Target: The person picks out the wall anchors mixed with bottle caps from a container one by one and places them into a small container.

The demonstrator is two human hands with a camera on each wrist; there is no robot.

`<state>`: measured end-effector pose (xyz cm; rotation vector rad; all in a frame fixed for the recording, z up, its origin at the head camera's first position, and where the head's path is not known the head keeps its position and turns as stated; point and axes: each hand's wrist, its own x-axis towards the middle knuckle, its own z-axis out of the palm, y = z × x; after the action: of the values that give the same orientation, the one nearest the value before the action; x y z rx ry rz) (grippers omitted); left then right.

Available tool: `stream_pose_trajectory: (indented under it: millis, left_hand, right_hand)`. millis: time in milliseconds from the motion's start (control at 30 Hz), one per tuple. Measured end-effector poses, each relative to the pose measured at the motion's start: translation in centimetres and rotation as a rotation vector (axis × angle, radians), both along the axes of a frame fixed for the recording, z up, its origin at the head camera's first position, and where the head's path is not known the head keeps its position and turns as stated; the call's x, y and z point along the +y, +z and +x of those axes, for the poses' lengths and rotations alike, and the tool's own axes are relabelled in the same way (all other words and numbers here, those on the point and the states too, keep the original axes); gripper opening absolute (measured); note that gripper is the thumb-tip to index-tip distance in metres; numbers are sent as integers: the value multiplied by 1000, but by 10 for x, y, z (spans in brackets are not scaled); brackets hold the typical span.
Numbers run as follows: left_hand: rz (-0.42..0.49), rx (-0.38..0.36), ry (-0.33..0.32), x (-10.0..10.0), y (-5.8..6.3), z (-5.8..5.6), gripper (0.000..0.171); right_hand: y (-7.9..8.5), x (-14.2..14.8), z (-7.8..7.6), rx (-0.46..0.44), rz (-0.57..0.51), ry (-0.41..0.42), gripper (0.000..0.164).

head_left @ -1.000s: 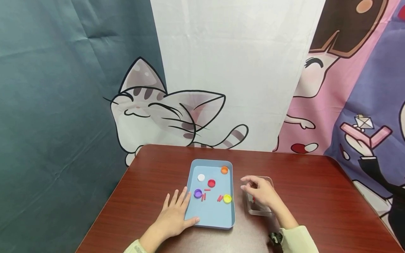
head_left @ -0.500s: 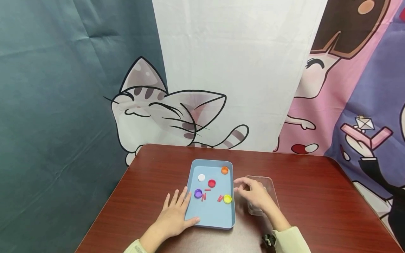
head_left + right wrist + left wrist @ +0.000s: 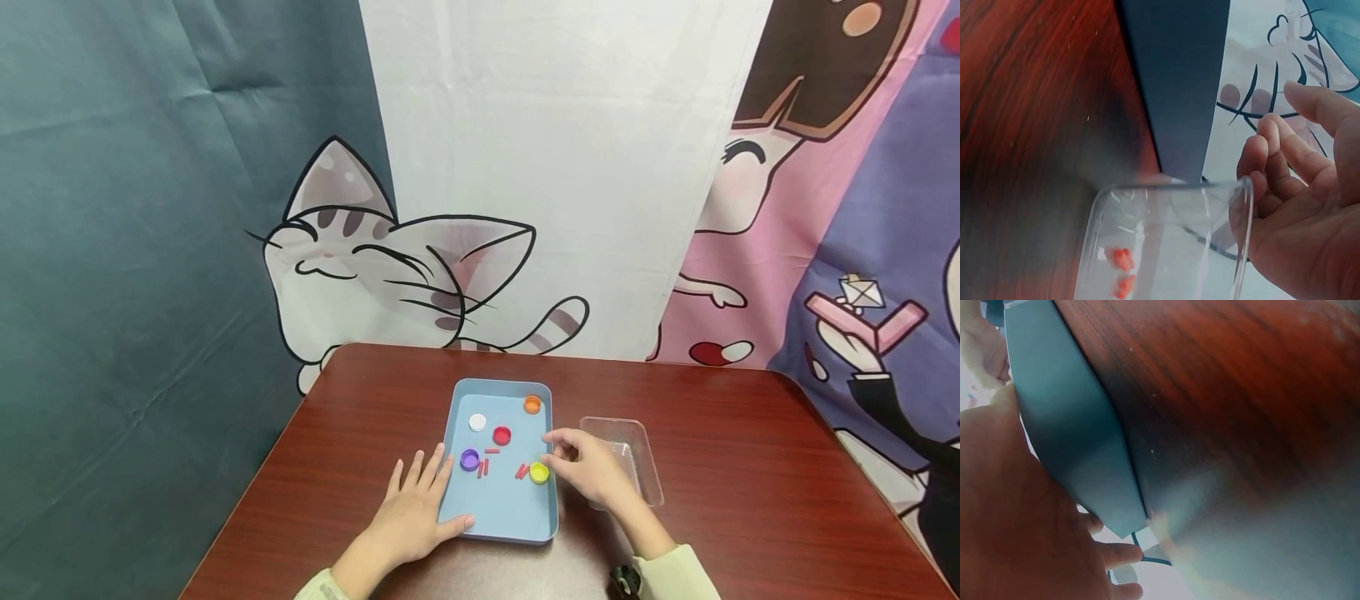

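Note:
My left hand (image 3: 408, 517) lies with straight, spread fingers over the left side of a light blue tray (image 3: 502, 512). Over the tray's right rim, near a yellow cap (image 3: 539, 472), my right hand (image 3: 588, 468) hangs with thumb and index finger apart. The right wrist view shows its fingers (image 3: 1254, 153) loosely bent and nothing between them. Several short red sticks (image 3: 486, 467) lie in the tray beside a purple cap (image 3: 469, 460) and the yellow one. A clear plastic box (image 3: 643, 454), partly hidden by the right hand, holds small red pieces (image 3: 1122, 257).
A white cap (image 3: 477, 422), a red cap (image 3: 502, 436) and an orange cap (image 3: 532, 404) sit farther back in the tray. Everything stands on a brown wooden table (image 3: 360, 408). Behind it hangs a cartoon-printed cloth (image 3: 600, 167).
My right hand has moved left from over the clear box to the tray's right rim, uncovering more of the box. The left hand has stayed in place.

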<state>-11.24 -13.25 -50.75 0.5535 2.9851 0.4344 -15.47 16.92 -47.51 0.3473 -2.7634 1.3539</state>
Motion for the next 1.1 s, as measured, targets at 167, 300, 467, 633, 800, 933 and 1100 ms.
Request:
stream_pose_trajectory:
  millis: [167,300,467,633,800,933,1100]
  left_hand:
    - [-1,-1,3,0,-1,0,97]
    - [3,-4,4,0,-1,1,97]
    - [10,0,3,1,1,1,96]
    - [0,9,0,1,1,1,96]
    - [-3,4,-2,1,1,0,96]
    - [-8,1,-2,1,1,0,96]
    - [-9,0,-5,0,2,0,96]
  right_hand:
    - [0,-7,3,27,24,7,26]
    - [-1,-12,4,41,64,0,27]
    - [-5,-18,6,64,96,2,28]
    - [-8,-23,7,83,116,19,29]
    - [-11,-29,9,86,147,21,29]
    - [-14,-33,10,99,148,44,29]
    - [-18,-37,8,126,165,77,29]
